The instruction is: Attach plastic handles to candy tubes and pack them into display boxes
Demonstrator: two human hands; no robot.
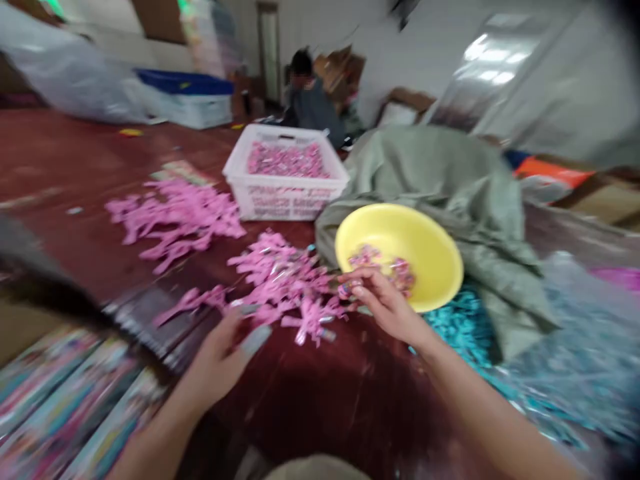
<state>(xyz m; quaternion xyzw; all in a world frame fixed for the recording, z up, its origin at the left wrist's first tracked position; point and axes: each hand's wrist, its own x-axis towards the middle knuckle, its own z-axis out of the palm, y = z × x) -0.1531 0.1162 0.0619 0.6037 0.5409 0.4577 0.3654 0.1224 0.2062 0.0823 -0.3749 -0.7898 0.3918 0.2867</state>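
Observation:
My left hand is at the near edge of the pink pieces, thumb and fingers apart, with grey coverings on some fingertips. Beside its fingers lies a loose pink plastic piece. A pile of pink plastic pieces, some with shiny parts, spreads between my hands. My right hand pinches a small shiny multicoloured piece at the near left rim of a yellow basin. Inside the basin are small clusters of similar multicoloured pieces. The blur hides their exact kind.
Another pink pile lies at the left on the dark red table. A white crate of pink pieces stands behind. Grey-green cloth and turquoise pieces flank the basin. A person sits at the back.

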